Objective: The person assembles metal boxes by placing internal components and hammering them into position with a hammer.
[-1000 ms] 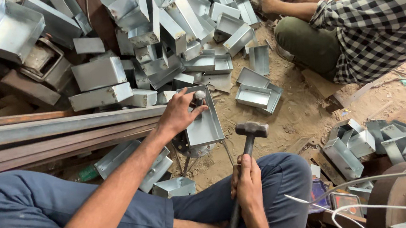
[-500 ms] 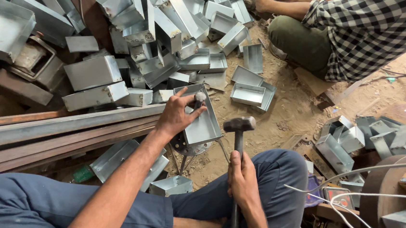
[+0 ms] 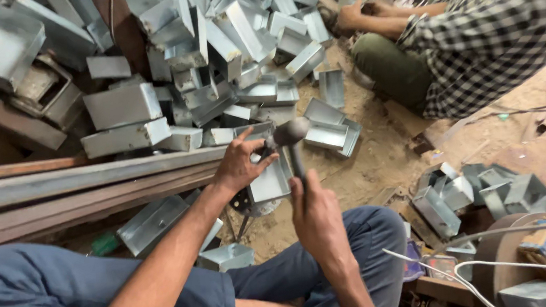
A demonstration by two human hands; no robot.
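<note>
Hammering a sheet-metal tray on a steel rail

A grey sheet-metal tray (image 3: pixel 268 173) is steadied against the end of a long steel rail (image 3: pixel 93 177) by the left hand (image 3: pixel 238 166), whose fingers are closed on the tray's upper rim. A hammer (image 3: pixel 290 139) is gripped by its handle in the right hand (image 3: pixel 317 218), fist closed, with the head poised at the tray's rim, just beside the left fingertips. For a clean blow, the rim is best kept flat on the rail, the fingers kept back from the strike point, and short square strokes used; this is judged, not observed.

Surface: bare dusty ground (image 3: pixel 377 158), strewn with grit. A large heap of similar metal boxes (image 3: pixel 213 48) is stacked beyond the rail; more lie at the right. A second person in a checked shirt (image 3: pixel 497 32) is seated nearby, hands occupied separately.
</note>
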